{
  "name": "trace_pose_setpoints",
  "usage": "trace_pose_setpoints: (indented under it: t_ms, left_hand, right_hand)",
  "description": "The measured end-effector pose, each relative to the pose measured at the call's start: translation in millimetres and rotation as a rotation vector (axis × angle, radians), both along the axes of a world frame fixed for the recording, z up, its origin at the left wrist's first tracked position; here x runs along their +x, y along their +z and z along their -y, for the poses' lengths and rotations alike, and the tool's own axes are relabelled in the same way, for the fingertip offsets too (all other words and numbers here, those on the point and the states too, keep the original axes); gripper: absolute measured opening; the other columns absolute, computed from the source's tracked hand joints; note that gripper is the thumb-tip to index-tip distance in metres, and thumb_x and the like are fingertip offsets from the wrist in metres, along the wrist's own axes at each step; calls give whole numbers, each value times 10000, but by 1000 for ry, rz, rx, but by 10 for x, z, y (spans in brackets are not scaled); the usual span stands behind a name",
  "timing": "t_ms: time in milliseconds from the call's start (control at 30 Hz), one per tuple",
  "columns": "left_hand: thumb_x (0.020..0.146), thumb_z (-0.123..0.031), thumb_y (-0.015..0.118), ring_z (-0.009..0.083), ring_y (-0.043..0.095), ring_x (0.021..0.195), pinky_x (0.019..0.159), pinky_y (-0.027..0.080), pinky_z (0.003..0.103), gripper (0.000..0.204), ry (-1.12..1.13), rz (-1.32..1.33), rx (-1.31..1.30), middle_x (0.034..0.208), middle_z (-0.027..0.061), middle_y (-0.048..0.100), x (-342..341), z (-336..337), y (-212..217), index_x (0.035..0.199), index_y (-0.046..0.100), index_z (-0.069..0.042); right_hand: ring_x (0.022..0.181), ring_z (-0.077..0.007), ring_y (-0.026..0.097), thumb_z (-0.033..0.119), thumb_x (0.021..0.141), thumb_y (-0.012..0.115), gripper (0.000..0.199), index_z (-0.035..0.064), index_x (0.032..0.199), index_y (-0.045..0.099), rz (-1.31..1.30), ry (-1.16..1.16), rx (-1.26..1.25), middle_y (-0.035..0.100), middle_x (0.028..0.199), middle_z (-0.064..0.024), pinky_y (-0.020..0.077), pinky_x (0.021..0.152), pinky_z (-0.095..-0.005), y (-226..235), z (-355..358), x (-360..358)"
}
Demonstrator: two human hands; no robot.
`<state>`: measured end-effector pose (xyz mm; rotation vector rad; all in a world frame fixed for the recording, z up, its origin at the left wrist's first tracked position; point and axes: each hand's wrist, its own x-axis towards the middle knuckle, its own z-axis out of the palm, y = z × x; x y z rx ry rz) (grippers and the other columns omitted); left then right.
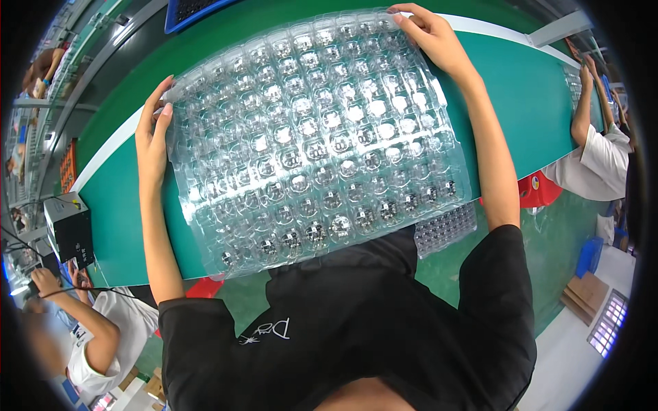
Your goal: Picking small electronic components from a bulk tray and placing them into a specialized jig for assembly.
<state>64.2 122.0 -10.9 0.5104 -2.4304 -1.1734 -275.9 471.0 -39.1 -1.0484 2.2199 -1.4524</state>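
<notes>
Tray (308, 140) mid-frame over desk (510, 89) edge, not released yet. Left hand (152, 133) clamped on upper-left corner, right hand (433, 40) on upper-right. Bottom-row pockets look loaded; glare hides rest.

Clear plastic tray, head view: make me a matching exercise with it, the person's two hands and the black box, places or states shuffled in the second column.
1. clear tray
2. left hand
3. right hand
4. black box

A. at the tray's far right corner
B. apart from the tray, to its left
C. held by two corners
D. at the tray's far left corner

Pairs: 1-C; 2-D; 3-A; 4-B
</notes>
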Motion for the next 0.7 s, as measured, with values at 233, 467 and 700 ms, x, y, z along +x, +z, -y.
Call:
trace_pose_setpoints:
  t_ms: [233, 467, 700]
  left_hand:
    - [999, -233, 584, 171, 532, 1165, 992, 403, 313, 446, 47, -81, 7, 1362, 96, 592, -12, -2, -81, 1413, 534, -75]
    - [996, -218, 595, 159, 537, 1101, 972, 420, 317, 457, 76, -112, -24, 1353, 93, 598, -12, -9, -82, 1422, 516, -72]
    - [1012, -228, 578, 195, 516, 1265, 1038, 374, 322, 479, 48, -98, 66, 1412, 143, 570, -14, -37, -43, 1450, 478, -61]
  right_hand:
    - [741, -73, 556, 225, 1007, 604, 278, 10, 1181, 630, -49, -14, -24, 640, 854, 2, 464, 660, -245, -60, 1, -46]
    - [706, -70, 541, 232, 1006, 606, 280, 18, 1183, 634, -20, -34, 40, 634, 827, 7, 451, 628, -243, 51, -15, 20]
    - [745, -80, 560, 232, 1006, 603, 286, 10, 1183, 633, -67, -27, 19, 644, 852, -6, 468, 667, -252, -13, -8, -17]
